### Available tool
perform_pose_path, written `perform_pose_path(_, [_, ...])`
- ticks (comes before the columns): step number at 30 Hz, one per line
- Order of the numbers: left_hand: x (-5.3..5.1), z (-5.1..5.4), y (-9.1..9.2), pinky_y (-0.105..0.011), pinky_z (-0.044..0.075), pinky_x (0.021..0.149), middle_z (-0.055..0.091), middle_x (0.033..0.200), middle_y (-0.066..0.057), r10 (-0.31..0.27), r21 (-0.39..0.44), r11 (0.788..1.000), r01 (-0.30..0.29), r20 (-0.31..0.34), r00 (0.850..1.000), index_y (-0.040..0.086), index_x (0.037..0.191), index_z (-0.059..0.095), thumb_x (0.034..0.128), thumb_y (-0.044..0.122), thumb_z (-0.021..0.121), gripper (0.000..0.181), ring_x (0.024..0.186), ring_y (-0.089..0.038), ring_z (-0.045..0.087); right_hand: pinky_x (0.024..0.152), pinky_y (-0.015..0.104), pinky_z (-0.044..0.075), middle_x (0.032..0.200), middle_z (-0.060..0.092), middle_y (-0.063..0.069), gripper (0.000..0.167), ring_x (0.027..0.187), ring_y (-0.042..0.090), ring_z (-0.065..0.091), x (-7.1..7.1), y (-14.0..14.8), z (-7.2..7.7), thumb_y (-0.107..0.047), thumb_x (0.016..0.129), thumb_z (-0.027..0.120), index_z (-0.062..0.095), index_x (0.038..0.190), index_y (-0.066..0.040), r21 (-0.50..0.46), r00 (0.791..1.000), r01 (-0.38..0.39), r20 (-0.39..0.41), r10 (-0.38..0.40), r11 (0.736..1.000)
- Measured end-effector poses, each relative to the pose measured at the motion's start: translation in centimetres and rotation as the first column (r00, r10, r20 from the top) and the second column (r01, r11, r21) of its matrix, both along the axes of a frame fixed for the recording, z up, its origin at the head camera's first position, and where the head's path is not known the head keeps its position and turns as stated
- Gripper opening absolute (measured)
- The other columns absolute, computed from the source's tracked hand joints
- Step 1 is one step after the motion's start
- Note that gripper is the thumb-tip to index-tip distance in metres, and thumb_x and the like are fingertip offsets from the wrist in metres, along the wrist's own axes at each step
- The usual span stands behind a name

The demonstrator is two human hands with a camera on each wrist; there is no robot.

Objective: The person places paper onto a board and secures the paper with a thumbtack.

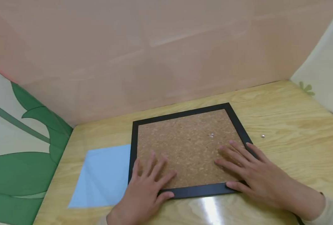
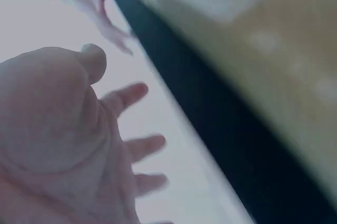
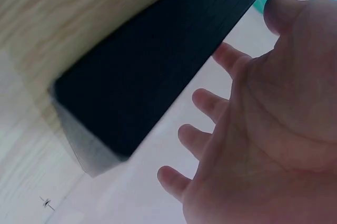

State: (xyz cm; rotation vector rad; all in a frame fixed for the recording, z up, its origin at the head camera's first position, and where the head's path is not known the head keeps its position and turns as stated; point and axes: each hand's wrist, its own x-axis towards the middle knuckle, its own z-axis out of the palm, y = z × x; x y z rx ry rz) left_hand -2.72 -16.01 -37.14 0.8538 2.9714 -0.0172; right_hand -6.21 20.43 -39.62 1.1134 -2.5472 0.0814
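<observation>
A cork board with a black frame lies flat on the wooden table. Spread over its near left corner is my left hand, fingertips on the cork and thumb at the near frame edge. My right hand lies across the near right corner with its fingers apart, most on the cork and one along the right frame bar. Both wrist views show the left palm and the right palm beside the dark frame side, fingers extended. Small shiny bits, too small to identify, sit on the cork.
A light blue sheet lies left of the board, against its frame. One small shiny piece is on the table to the right. A pinkish backdrop rises behind, with a leaf-patterned panel at left.
</observation>
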Motion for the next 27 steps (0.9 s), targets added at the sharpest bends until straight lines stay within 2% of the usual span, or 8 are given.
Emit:
perform_pose_path(4, [-3.2, 1.1, -3.7, -0.07, 0.016, 0.113, 0.028, 0.165, -0.002, 0.074, 0.173, 0.983, -0.068, -0.03, 0.997, 0.033, 0.151, 0.041, 0.1005, 0.053, 0.048, 0.055, 0.156, -0.034, 0.009, 0.125, 0.04, -0.013, 0.167, 0.02, -0.004, 0.062, 0.157, 0.017, -0.003, -0.2, 0.5, -0.3, -0.063, 0.095, 0.049, 0.049, 0.147, -0.03, 0.006, 1.0, -0.003, 0.015, 0.003, 1.0])
perform_pose_path(6, [-4.9, 1.3, -6.5, -0.07, 0.019, 0.11, 0.033, 0.162, -0.005, 0.17, 0.267, 0.95, -0.164, 0.0, 0.985, 0.027, 0.15, 0.044, 0.1001, 0.047, 0.054, 0.055, 0.154, -0.035, 0.014, 0.124, 0.038, -0.015, 0.168, 0.012, -0.007, 0.062, 0.157, 0.015, -0.005, -0.1, 0.9, -0.5, -0.063, 0.095, 0.049, 0.047, 0.148, -0.03, 0.002, 1.0, -0.005, 0.018, 0.005, 1.0])
perform_pose_path(8, [-6.2, 1.2, -9.6, -0.072, 0.021, 0.107, 0.034, 0.16, -0.01, 0.268, 0.319, 0.907, -0.273, 0.06, 0.962, 0.022, 0.15, 0.044, 0.1, 0.042, 0.057, 0.055, 0.15, -0.038, 0.021, 0.124, 0.036, -0.014, 0.169, 0.01, -0.009, 0.061, 0.157, 0.015, -0.003, -0.1, 1.2, -0.7, -0.062, 0.096, 0.048, 0.047, 0.148, -0.03, -0.006, 1.0, -0.014, 0.011, 0.014, 1.0])
perform_pose_path(11, [-7.0, 0.8, -14.0, -0.076, 0.023, 0.105, 0.035, 0.157, -0.019, 0.36, 0.304, 0.863, -0.404, 0.19, 0.913, 0.017, 0.151, 0.042, 0.0984, 0.037, 0.061, 0.059, 0.145, -0.045, 0.025, 0.125, 0.034, -0.013, 0.168, 0.015, -0.009, 0.058, 0.157, 0.015, 0.001, -0.3, 1.4, -0.9, -0.058, 0.096, 0.051, 0.047, 0.148, -0.032, -0.027, 1.0, -0.014, 0.009, 0.015, 1.0])
perform_pose_path(15, [-7.2, 0.3, -18.3, -0.074, 0.029, 0.106, 0.03, 0.155, -0.03, 0.448, 0.203, 0.829, -0.521, 0.318, 0.836, 0.01, 0.154, 0.033, 0.0904, 0.037, 0.073, 0.079, 0.141, -0.052, 0.026, 0.124, 0.033, -0.013, 0.167, 0.02, -0.008, 0.057, 0.157, 0.017, 0.004, -0.8, 1.2, -0.7, -0.054, 0.094, 0.056, 0.047, 0.147, -0.034, -0.034, 1.0, -0.002, 0.022, 0.003, 0.999])
perform_pose_path(19, [-7.4, 0.0, -20.4, -0.067, 0.041, 0.1, 0.033, 0.144, -0.036, 0.591, 0.138, 0.738, -0.661, 0.342, 0.731, 0.007, 0.155, 0.025, 0.0782, 0.038, 0.084, 0.102, 0.129, -0.055, 0.038, 0.124, 0.036, -0.014, 0.168, 0.016, -0.007, 0.06, 0.157, 0.018, 0.001, -1.1, 0.9, -0.8, -0.055, 0.095, 0.055, 0.044, 0.15, -0.035, -0.003, 1.0, 0.006, 0.021, -0.006, 1.0])
perform_pose_path(22, [-7.4, -0.2, -21.1, -0.064, 0.046, 0.093, 0.035, 0.137, -0.037, 0.658, 0.116, 0.673, -0.73, 0.357, 0.663, 0.009, 0.156, 0.022, 0.0739, 0.032, 0.088, 0.108, 0.12, -0.053, 0.046, 0.124, 0.037, -0.017, 0.169, 0.011, -0.008, 0.061, 0.157, 0.019, -0.001, -1.1, 0.8, -1.1, -0.057, 0.095, 0.054, 0.041, 0.151, -0.036, 0.017, 1.0, 0.01, 0.02, -0.011, 1.0])
perform_pose_path(27, [-7.0, -0.2, -22.2, -0.063, 0.047, 0.094, 0.031, 0.139, -0.035, 0.692, 0.124, 0.622, -0.773, 0.374, 0.617, 0.012, 0.157, 0.019, 0.0747, 0.016, 0.087, 0.107, 0.117, -0.049, 0.05, 0.124, 0.037, -0.017, 0.169, 0.01, -0.006, 0.06, 0.158, 0.022, 0.0, -1.4, 0.2, -2.0, -0.059, 0.097, 0.048, 0.042, 0.152, -0.033, 0.008, 0.999, -0.034, -0.006, 0.034, 0.999])
